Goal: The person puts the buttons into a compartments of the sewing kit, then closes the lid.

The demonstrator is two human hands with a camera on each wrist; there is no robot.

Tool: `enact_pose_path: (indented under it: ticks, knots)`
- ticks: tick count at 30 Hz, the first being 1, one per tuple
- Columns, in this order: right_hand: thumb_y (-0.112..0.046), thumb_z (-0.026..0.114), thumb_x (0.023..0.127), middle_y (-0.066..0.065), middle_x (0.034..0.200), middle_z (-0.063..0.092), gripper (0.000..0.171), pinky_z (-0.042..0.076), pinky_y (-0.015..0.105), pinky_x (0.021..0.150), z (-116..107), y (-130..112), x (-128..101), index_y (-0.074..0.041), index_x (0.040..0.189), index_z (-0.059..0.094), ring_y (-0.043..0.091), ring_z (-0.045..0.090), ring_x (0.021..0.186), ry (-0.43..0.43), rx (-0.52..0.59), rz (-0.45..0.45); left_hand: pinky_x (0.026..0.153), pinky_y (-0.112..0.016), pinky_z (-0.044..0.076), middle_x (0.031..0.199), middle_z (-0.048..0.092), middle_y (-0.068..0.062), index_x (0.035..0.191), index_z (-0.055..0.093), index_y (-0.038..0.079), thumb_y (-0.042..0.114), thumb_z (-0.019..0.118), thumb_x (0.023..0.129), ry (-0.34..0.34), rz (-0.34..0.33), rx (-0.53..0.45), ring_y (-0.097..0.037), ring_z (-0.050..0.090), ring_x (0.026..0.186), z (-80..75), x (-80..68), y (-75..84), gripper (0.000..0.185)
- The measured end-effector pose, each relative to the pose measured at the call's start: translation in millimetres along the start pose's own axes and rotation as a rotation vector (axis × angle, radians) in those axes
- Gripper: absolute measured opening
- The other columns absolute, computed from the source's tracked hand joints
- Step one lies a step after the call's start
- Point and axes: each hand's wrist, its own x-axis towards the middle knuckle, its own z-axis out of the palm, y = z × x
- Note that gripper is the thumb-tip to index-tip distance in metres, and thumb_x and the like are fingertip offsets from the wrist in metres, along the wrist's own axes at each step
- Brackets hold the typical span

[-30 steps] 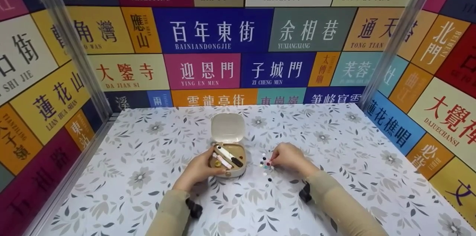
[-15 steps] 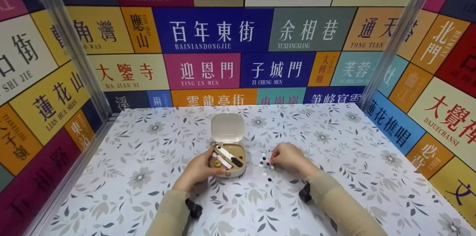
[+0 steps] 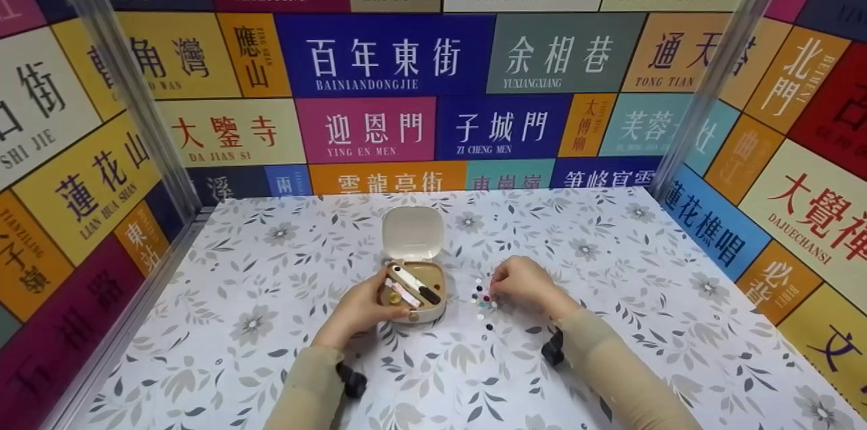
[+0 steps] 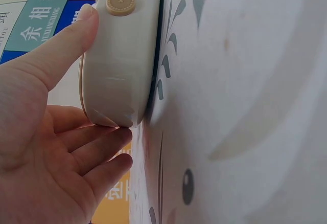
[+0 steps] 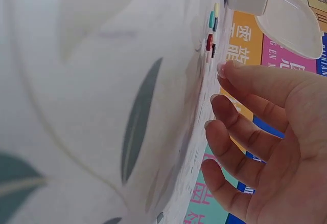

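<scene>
Head view, hands (image 3: pixel 359 308) gripping case (image 3: pixel 413 294), wall sign "BAINIANDONGJIE" (image 3: pixel 369 85)

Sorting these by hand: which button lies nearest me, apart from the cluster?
The dark button, lying alone on the table, nearer you than the cluster at the right hand.

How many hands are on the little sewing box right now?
1. The left hand grips the open sewing box at its near-left side. The right hand is off it, at the loose buttons on the table to its right.
</scene>
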Motion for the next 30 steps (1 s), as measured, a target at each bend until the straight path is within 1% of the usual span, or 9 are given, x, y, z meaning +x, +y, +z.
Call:
enact_pose_path:
  ticks: [1,4,8,12,14,20,24,28,30]
  knots:
    - [-0.015,0.076,0.078,-0.006,0.066,0.065,0.008,0.046,0.03,0.058,-1,0,0,-0.016,0.07,0.073,0.013,0.055,0.059,0.002,0.005,0.001,0.114,-0.047,0.024,0.151,0.037,-0.015,0.153,0.027,0.009,0.039,0.086,0.071,0.002,-0.003,-0.003,-0.033,0.036,0.137,-0.1,0.0,0.3,0.105]
    - [-0.015,0.076,0.078,-0.003,0.066,0.066,0.008,0.044,0.029,0.055,-2,-1,0,-0.015,0.07,0.073,0.013,0.053,0.058,0.007,0.014,0.016,0.113,-0.048,0.027,0.15,0.038,-0.017,0.153,0.027,0.007,0.04,0.085,0.071,0.006,0.02,0.009,-0.035,0.038,0.135,-0.5,0.3,-0.5,0.105]
    - [-0.016,0.076,0.077,-0.003,0.067,0.066,0.007,0.044,0.028,0.056,-3,-2,0,-0.015,0.071,0.073,0.014,0.053,0.06,0.012,0.031,0.04,0.111,-0.049,0.029,0.149,0.04,-0.018,0.152,0.028,0.005,0.04,0.085,0.071,0.008,0.043,0.028,-0.036,0.04,0.133,-1.1,0.8,-1.8,0.105]
    - [-0.015,0.076,0.078,-0.004,0.068,0.066,0.007,0.045,0.028,0.057,-3,-1,0,-0.015,0.072,0.073,0.014,0.055,0.062,0.017,0.063,0.07,0.111,-0.05,0.029,0.148,0.042,-0.018,0.152,0.029,0.007,0.042,0.085,0.071,0.001,0.043,0.025,-0.036,0.041,0.132,-1.3,1.3,-2.0,0.105]
    - [-0.015,0.076,0.078,-0.004,0.068,0.066,0.007,0.046,0.028,0.057,-3,-1,0,-0.014,0.073,0.073,0.015,0.056,0.063,0.018,0.076,0.079,0.112,-0.05,0.028,0.148,0.041,-0.017,0.153,0.028,0.008,0.042,0.085,0.07,0.003,0.032,0.015,-0.036,0.04,0.133,-0.8,0.8,-1.8,0.106]
    - [-0.016,0.075,0.079,-0.004,0.07,0.067,0.006,0.048,0.029,0.061,-4,1,1,-0.012,0.075,0.073,0.015,0.057,0.065,0.016,0.104,0.082,0.114,-0.051,0.024,0.151,0.036,-0.016,0.153,0.026,0.01,0.041,0.086,0.069,0.005,0.0,-0.019,-0.036,0.035,0.137,0.9,-0.7,-1.2,0.108]
    - [-0.016,0.074,0.08,-0.003,0.073,0.068,0.005,0.051,0.03,0.063,-6,3,3,-0.012,0.077,0.074,0.016,0.06,0.068,0.015,0.12,0.086,0.114,-0.051,0.023,0.151,0.036,-0.016,0.154,0.026,0.01,0.041,0.086,0.068,0.002,0.003,-0.036,-0.036,0.034,0.137,1.5,-0.9,-1.4,0.109]
    - [-0.014,0.074,0.081,-0.003,0.076,0.07,0.004,0.054,0.033,0.068,-11,1,5,-0.011,0.08,0.076,0.016,0.063,0.071,0.022,0.129,0.058,0.114,-0.049,0.023,0.152,0.036,-0.015,0.153,0.026,0.009,0.039,0.086,0.069,-0.001,0.006,-0.044,-0.034,0.035,0.137,1.3,-0.8,-0.9,0.108]
    - [-0.014,0.074,0.081,-0.003,0.077,0.07,0.004,0.054,0.033,0.07,-14,0,7,-0.011,0.081,0.076,0.015,0.063,0.071,0.025,0.126,0.044,0.114,-0.048,0.024,0.152,0.036,-0.015,0.153,0.026,0.009,0.04,0.086,0.07,-0.002,0.012,-0.03,-0.033,0.035,0.137,0.7,-0.5,-0.6,0.107]
